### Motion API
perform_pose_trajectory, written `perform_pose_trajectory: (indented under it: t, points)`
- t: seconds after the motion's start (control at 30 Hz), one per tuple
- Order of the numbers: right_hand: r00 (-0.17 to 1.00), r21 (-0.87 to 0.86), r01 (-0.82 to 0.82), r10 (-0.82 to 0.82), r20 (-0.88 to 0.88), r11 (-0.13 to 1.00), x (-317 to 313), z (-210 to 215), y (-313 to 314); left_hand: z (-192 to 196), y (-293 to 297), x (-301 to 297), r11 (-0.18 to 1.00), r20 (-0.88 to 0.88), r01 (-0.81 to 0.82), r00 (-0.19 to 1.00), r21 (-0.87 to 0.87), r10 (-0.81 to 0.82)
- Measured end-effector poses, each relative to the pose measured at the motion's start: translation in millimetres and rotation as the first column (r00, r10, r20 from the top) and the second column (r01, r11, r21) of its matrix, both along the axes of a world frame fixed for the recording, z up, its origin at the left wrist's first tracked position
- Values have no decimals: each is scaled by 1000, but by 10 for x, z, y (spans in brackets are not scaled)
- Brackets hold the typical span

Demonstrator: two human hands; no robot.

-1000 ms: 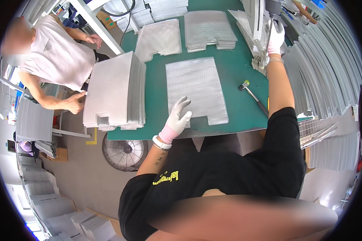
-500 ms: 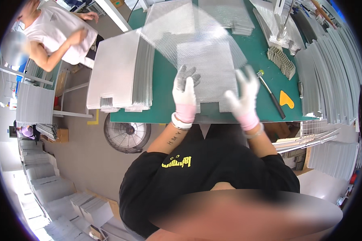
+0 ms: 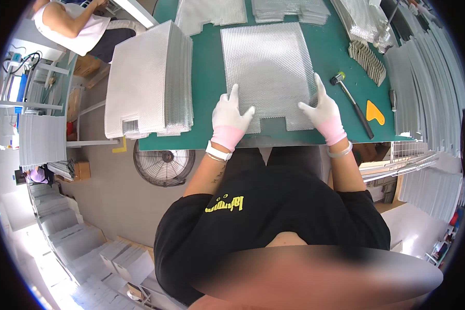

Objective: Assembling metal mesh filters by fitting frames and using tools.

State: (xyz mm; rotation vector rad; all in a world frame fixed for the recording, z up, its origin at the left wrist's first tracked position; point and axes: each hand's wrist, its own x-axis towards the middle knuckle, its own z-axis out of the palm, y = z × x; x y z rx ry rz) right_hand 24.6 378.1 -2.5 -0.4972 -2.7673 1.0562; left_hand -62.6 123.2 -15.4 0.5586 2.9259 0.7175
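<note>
A silvery mesh panel [image 3: 268, 72] with a notch in its near edge lies flat on the green tabletop in front of me. I cannot tell whether more panels lie under it. At its near left edge is my left hand [image 3: 231, 118], in a white glove with a pink cuff, thumb and forefinger spread and the thumb over the mesh. My right hand [image 3: 324, 112], gloved the same way, rests along the right edge, its fingers apart and thumb pointing inward. Neither hand grips the panel; both appear to touch its sides.
On the left stands a tall stack of similar panels [image 3: 139, 82]. More mesh piles [image 3: 212, 13] lie at the back. To the right are a hammer [image 3: 354, 106], a yellow scraper [image 3: 375, 112] and a row of beige strips [image 3: 367, 62]. A floor fan [image 3: 165, 166] stands below the table; another person [image 3: 77, 26] is at far left.
A mesh panel that was tilted and askew above the table now lies squarely in front of me. My hands have moved apart slightly, to the panel's two sides.
</note>
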Motion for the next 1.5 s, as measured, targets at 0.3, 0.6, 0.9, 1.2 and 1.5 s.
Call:
perform_pose_trajectory:
  t: [0.3, 0.6, 0.9, 1.2, 1.5]
  points:
    - [998, 128, -13, 5, 61, 992, 10, -292, -26, -203, -42, 18, 998, -57, 19, 998, -61, -23]
    - [988, 135, -68, 49, 144, 989, -48, -212, 7, -252, -49, -22, 997, -59, 20, 998, -75, -24]
    - [954, 173, -278, 249, 168, 945, -142, 41, 575, -66, 42, -95, 996, -31, -54, 998, -67, 52]
    - [853, 335, 508, -518, -66, 794, -49, -526, 2983, -106, -155, -75, 922, -29, 266, 958, -281, -285]
    - [785, 593, 487, -619, 25, 642, 311, -335, 3084, 64, -196, 561, 979, -293, 184, 934, -92, -203]
